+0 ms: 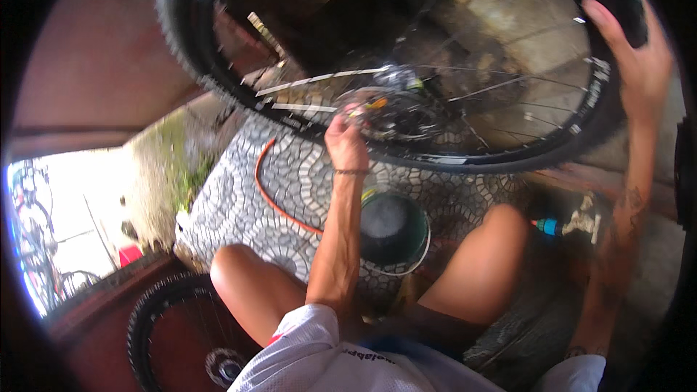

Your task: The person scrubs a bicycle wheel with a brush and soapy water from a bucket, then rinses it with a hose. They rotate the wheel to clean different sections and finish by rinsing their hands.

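A bicycle wheel (454, 160) with a black knobby tyre is held tilted in front of me, its spokes partly blurred. My right hand (642, 65) grips the tyre and rim at the far right, thumb on the inner side. My left hand (347, 141) reaches to the hub area, fingers closed beside the round toothed metal part (396, 116) around the hub. A small orange and yellow patch shows at its fingertips; blur hides whether it is a held tool. Below the wheel, between my knees, stands a dark green bucket (420, 250) with dark liquid inside.
An orange hose (261, 183) curves over the patterned stone floor (225, 174). At the right is a tap (583, 221) with a blue hose connector (548, 226). A second wheel (138, 341) rests at lower left. Bicycles (36, 225) stand beyond the bright opening on the left.
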Demonstrator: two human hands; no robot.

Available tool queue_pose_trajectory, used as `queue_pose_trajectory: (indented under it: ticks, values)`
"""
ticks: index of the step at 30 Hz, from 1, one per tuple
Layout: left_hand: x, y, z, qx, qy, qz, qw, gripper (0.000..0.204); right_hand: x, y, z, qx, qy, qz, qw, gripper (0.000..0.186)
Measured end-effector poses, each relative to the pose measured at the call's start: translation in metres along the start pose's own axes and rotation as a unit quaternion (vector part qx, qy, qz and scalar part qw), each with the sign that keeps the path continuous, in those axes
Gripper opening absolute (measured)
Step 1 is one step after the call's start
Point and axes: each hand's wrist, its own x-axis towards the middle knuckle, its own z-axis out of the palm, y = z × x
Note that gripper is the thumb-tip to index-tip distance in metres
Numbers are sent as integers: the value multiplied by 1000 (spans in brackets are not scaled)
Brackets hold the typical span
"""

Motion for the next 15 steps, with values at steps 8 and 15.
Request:
queue_pose_trajectory:
  ticks: [8,15]
  values:
    - [-48,152,-61,213,172,27,961,17,3,56,-16,-113,-56,-82,989,37]
    - [28,128,6,356,-54,108,927,19,-2,26,-8,5,-8,-14,1000,40]
